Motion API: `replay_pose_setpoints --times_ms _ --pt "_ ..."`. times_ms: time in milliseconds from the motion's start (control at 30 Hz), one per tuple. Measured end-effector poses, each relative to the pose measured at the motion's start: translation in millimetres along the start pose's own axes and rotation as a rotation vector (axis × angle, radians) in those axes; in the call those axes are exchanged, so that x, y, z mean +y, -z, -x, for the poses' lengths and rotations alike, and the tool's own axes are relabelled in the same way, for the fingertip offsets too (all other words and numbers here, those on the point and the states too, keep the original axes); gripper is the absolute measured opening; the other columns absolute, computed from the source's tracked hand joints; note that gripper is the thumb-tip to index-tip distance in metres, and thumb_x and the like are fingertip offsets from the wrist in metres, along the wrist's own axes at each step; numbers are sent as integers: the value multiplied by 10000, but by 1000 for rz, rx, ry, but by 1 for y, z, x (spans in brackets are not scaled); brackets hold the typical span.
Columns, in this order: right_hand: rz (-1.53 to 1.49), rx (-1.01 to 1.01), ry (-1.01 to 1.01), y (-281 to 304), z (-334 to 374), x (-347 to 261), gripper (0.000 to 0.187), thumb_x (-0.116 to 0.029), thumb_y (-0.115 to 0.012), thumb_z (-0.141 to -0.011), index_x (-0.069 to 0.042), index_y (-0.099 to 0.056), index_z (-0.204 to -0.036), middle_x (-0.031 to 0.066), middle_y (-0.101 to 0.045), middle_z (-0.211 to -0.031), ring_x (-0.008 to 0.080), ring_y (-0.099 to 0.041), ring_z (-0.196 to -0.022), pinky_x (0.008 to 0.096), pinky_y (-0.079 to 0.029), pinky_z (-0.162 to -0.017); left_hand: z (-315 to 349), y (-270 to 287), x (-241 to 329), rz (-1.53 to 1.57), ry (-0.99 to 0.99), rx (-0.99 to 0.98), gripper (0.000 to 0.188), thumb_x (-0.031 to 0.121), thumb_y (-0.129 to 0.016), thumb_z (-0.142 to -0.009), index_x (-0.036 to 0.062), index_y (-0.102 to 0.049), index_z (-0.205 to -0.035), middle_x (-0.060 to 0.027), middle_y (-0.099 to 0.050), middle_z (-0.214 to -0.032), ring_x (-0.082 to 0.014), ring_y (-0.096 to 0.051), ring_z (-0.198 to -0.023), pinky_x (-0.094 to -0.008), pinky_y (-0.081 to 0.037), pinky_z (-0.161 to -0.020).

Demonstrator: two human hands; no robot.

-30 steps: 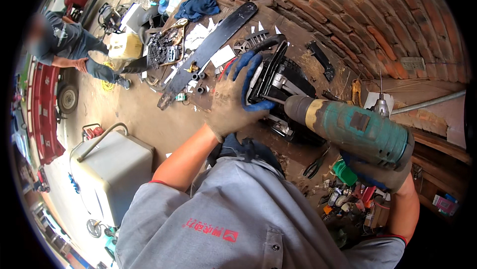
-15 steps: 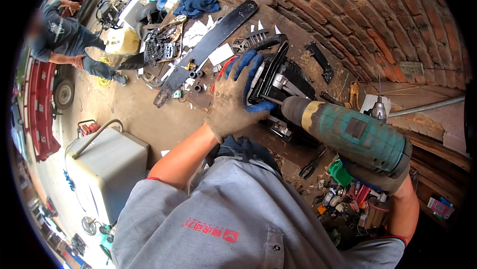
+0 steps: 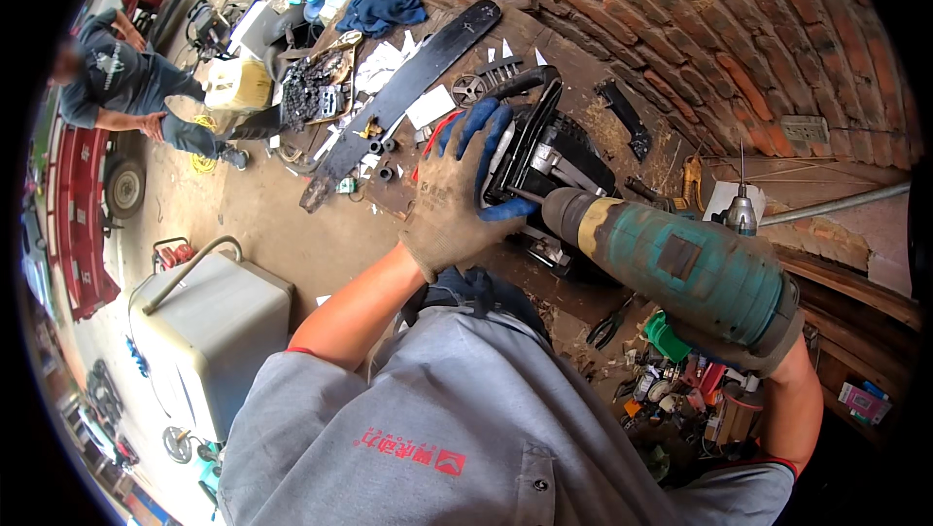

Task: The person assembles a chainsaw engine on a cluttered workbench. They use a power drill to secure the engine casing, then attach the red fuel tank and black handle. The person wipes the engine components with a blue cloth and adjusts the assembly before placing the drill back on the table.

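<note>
On the brown bench (image 3: 575,52), the black machine (image 3: 573,152) was best braced by the left hand (image 3: 452,186), spread against its side, thumb (image 3: 507,210) clear of the bit (image 3: 531,196), with the green driver (image 3: 680,259) held straight by the right hand (image 3: 777,346), seemingly closed round its hidden grip, the bit's tip obscured.

A rough machine-repair workshop, open on one side. A bare brick wall (image 3: 700,59) rises behind a stained wooden bench (image 3: 583,54) strewn with a long black guide bar (image 3: 413,98), a heap of dark chain (image 3: 309,93), a crumpled blue rag (image 3: 385,8) and paper scraps (image 3: 384,67). A worn green power drill (image 3: 680,259) points into a black chainsaw body (image 3: 571,152). Small parts (image 3: 666,390) lie jumbled nearby; across the dusty floor (image 3: 258,200) stands a red truck bed (image 3: 80,210).
</note>
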State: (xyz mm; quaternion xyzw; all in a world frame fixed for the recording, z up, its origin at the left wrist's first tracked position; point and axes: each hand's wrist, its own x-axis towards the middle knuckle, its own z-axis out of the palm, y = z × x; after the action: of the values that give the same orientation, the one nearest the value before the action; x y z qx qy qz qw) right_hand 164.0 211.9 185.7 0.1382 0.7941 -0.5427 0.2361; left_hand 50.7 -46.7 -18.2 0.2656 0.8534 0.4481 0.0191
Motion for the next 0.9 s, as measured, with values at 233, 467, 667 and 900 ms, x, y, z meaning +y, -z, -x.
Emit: replay_pose_setpoints --times_ms 233,467,667,900 --pt "442 -37 228 11 -13 -7 669 -194 -865 -721 10 -597 -1299 150 -678 -1187 241 -668 -1060 359 -517 -935 -1 -1 2 4 -6 25 976 306 -841 -633 73 -422 -1483 -199 -438 -1478 -399 -459 -1335 -495 -391 -1079" --pt "605 189 668 26 15 30 709 -116 -898 -664 -11 -596 -1297 139 -674 -1217 239 -655 -1119 358 -502 -968 -10 6 7 88 4 -16 883 198 -849 -681 19 -458 -1452 -208 -493 -1451 -366 -465 -1348 -425 -371 -1130" --pt "473 835 393 -1 149 106 700 -92 -850 -691 -20 -569 -1328 141 -649 -1257 246 -635 -1154 367 -493 -988 -14 -5 2 148 23 -73 837 85 -814 -741 -9 -414 -1470 -195 -535 -1406 -274 -558 -1262 -377 -443 -1074" --pt "342 1309 -278 -126 241 245 692 -64 -793 -722 -30 -536 -1364 143 -619 -1304 255 -611 -1196 377 -481 -1012 -9 -3 6 313 49 -99 798 55 -763 -776 -4 -394 -1481 -200 -449 -1469 -309 -450 -1358 -400 -376 -1125"
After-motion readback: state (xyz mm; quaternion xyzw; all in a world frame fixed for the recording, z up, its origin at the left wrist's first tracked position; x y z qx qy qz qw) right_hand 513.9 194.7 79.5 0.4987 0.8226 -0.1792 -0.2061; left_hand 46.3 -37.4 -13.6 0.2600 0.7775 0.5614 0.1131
